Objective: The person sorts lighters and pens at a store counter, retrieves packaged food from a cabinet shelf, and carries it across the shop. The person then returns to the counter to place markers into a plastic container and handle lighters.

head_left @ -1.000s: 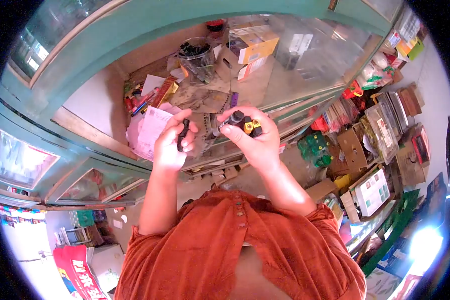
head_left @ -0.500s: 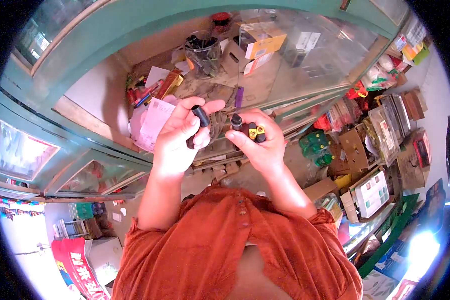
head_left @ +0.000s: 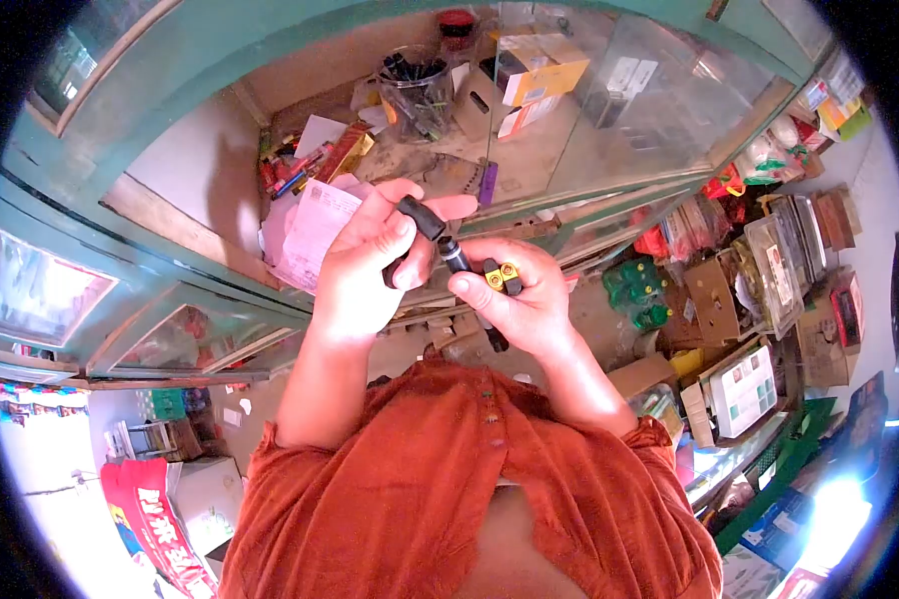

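Note:
My left hand (head_left: pixel 365 260) pinches a black pen cap (head_left: pixel 422 217) between thumb and fingers. Something dark also shows under its lower fingers, mostly hidden. In my right hand (head_left: pixel 519 290) is a black marker pen (head_left: pixel 454 256), its narrow dark end pointing up toward the cap. The cap and this end are very close; I cannot tell whether they touch. Two yellow-faced black pieces (head_left: pixel 501 276), perhaps ends of other pens, stick out between the right fingers. A dark end pokes out below that hand.
Behind the hands stands a green-framed glass cabinet holding a clear tub (head_left: pixel 415 95) of pens, a yellow-and-white box (head_left: pixel 541 68), pink paper slips (head_left: pixel 315 235) and a purple strip (head_left: pixel 488 184). At right are green bottles (head_left: pixel 637 293), cardboard boxes (head_left: pixel 711 299) and stacked goods.
The marker pen has tilted, and its narrow end has come up close to the cap. The two hands are nearer together. The view has shifted slightly.

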Demonstrator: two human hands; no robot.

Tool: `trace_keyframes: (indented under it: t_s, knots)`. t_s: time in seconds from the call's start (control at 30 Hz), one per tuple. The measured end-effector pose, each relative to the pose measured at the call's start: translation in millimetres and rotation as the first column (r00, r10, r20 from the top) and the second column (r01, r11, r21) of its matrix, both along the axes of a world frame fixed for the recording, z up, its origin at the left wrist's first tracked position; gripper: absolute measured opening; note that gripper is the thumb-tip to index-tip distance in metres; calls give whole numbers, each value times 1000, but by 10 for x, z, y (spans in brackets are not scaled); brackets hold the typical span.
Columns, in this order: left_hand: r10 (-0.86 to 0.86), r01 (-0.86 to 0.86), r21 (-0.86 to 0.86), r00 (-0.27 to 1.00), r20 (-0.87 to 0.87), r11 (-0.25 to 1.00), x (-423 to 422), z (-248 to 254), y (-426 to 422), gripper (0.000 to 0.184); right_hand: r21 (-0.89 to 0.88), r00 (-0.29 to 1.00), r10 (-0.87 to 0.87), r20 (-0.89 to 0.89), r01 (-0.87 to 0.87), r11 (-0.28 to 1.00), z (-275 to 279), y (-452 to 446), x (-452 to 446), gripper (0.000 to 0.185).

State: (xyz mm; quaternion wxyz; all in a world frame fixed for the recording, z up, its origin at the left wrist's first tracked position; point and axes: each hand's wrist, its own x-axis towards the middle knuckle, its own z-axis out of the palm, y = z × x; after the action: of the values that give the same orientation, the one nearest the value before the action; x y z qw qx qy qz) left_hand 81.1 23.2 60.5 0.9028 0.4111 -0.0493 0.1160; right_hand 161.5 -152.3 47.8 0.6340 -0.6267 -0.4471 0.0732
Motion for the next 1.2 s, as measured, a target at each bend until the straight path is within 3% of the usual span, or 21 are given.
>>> trace_keyframes:
  t_s: [0.13, 0.47, 0.53, 0.73, 0.87, 1.03, 1.07, 1.1, 1.17, 1.2]
  knots:
    - [8, -8, 45, 1000, 2, 999, 21, -37, -1, 31, -32, 998, -16, -69, 14, 999, 45, 2, -3, 23]
    - [78, -72, 297, 997, -9, 952, 19, 64, 26, 27, -25, 998, -55, 23, 56, 998, 10, -22, 30, 24]
    - [13, -35, 472, 999, 49, 881, 14, 128, 53, 27, -26, 997, -59, 43, 60, 998, -22, -21, 55, 25]
    - [1, -25, 510, 999, 48, 860, -6, 181, 12, 28, 35, 989, -64, 135, 60, 998, -76, -29, 93, 29]
    - [-5, -45, 504, 995, 98, 863, 23, 164, -51, 28, 43, 964, -153, 219, 147, 988, -80, -42, 112, 29]
    - [29, -114, 609, 989, 148, 785, 17, 186, -118, 28, 29, 940, -173, 294, 172, 985, -133, -64, 152, 30]
    - [40, -151, 713, 985, 170, 685, 17, 153, -79, 29, 26, 938, -174, 300, 174, 984, -143, -68, 157, 31]
    - [44, -154, 711, 984, 171, 686, 5, 196, -64, 29, 22, 936, -175, 305, 177, 984, -154, -67, 162, 32]
    - [36, -126, 879, 992, 123, 460, -21, 314, -59, 29, 43, 939, -173, 298, 168, 985, -196, -60, 171, 32]
    - [38, -126, 878, 992, 123, 462, -5, 283, -67, 29, 66, 941, -174, 290, 162, 985, -209, -56, 174, 32]
